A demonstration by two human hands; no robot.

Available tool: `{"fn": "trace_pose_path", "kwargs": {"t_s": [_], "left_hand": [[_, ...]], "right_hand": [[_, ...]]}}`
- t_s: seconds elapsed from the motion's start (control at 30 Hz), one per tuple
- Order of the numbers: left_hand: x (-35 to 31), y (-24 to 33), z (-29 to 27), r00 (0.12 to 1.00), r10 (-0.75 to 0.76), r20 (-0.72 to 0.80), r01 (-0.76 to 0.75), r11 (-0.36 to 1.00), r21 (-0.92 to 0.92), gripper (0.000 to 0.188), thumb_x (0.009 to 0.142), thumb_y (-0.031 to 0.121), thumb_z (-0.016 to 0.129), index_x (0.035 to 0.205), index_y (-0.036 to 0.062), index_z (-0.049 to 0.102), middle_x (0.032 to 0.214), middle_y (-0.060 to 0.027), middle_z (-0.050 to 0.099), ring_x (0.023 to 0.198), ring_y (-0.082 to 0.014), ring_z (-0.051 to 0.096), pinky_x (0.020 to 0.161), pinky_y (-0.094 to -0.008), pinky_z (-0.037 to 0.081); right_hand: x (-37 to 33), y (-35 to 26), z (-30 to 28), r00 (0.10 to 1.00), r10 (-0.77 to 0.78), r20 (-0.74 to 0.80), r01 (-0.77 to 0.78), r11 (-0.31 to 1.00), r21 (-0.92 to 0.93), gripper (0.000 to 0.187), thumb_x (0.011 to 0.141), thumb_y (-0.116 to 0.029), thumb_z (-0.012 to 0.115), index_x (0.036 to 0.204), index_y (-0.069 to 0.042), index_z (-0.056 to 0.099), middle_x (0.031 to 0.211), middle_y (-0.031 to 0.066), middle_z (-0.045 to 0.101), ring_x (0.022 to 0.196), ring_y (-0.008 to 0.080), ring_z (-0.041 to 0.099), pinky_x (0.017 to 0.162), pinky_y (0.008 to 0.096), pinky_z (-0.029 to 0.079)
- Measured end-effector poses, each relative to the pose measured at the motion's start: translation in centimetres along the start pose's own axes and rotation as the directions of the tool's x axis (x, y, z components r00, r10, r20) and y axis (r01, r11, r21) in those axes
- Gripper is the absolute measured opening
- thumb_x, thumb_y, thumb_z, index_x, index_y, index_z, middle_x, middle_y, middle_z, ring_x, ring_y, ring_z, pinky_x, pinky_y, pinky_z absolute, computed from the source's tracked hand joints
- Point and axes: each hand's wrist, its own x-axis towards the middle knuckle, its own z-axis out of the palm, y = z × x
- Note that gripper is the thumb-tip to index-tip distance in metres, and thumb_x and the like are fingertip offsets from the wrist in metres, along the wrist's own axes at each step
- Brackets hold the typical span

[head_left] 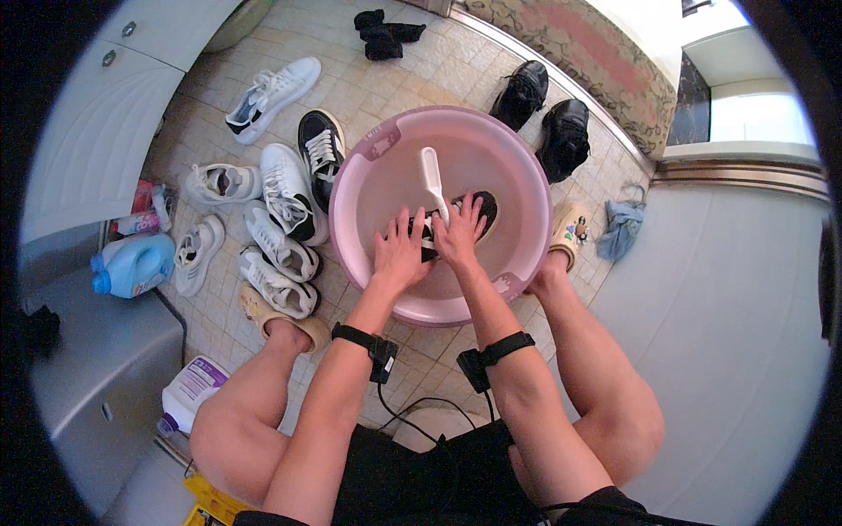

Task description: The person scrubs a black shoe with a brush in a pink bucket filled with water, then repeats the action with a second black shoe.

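A pink plastic basin [351, 254] with cloudy water stands on the floor between my feet. Inside it is a black and white sneaker [427, 238], partly covered by both hands. My left hand [402, 250] is closed over the sneaker's left end, fingers bent around it. My right hand [460, 235] lies over the other end, its fingers somewhat spread near the dark part. Between the right thumb and index finger runs a white long-handled brush [431, 174], its far end sticking up and away from me. The brush's lower end is hidden by the hand.
Several white and black sneakers [285, 188] sit left of the basin. Black shoes [561, 140] and dark socks [384, 37] lie beyond it. Blue [136, 265] and white [195, 390] jugs stand at left. A blue cloth [621, 230] lies right. Cables hang from my wrist straps.
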Motion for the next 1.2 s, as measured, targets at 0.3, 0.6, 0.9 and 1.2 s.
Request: {"fn": "trace_pose_path", "kwargs": {"t_s": [0.3,0.6,0.9,1.2], "left_hand": [[1.3,-0.2,0.8,0.989,-0.047,0.139,0.029,0.991,0.128,0.094,0.073,0.041,0.071,0.145,0.0164,0.016,0.142,-0.0185,0.027,0.124,-0.039,0.037,0.093,-0.0559,0.038],[3.0,1.0,1.2,0.948,-0.124,0.294,0.057,0.972,0.227,0.081,0.081,0.034,0.06,0.146,0.0145,0.017,0.149,-0.0208,0.02,0.126,-0.0411,0.037,0.095,-0.0551,0.039],[4.3,1.1,1.9,0.903,-0.217,0.371,0.094,0.942,0.322,0.064,0.092,0.036,0.039,0.149,0.0194,0.013,0.154,-0.0138,0.013,0.131,-0.0376,0.032,0.1,-0.0544,0.034],[4.3,1.4,1.5,0.904,-0.241,0.352,0.089,0.914,0.396,0.068,0.092,0.039,0.041,0.149,0.0195,0.01,0.149,-0.0136,0.023,0.126,-0.0361,0.038,0.095,-0.0464,0.04]], "right_hand": [[-0.6,0.4,1.5,0.998,-0.03,-0.056,0.025,0.996,-0.087,0.048,0.086,-0.032,0.056,0.132,-0.018,0.051,0.153,0.0216,0.007,0.14,0.0444,0.002,0.109,0.0602,0.004],[-0.9,0.7,0.9,0.998,-0.068,-0.004,0.066,0.976,-0.207,0.054,0.086,-0.028,0.055,0.137,-0.018,0.043,0.153,0.0238,-0.001,0.139,0.048,-0.001,0.108,0.062,0.005],[-0.6,0.1,1.4,0.998,-0.058,0.037,0.066,0.96,-0.272,0.06,0.08,-0.024,0.057,0.138,-0.018,0.042,0.153,0.0246,-0.004,0.138,0.0501,-0.003,0.107,0.0638,0.005],[-0.7,0.4,1.1,0.996,-0.069,0.065,0.085,0.952,-0.294,0.06,0.083,-0.029,0.055,0.14,-0.02,0.039,0.152,0.0266,-0.002,0.137,0.0511,-0.003,0.106,0.0641,0.003]]}}
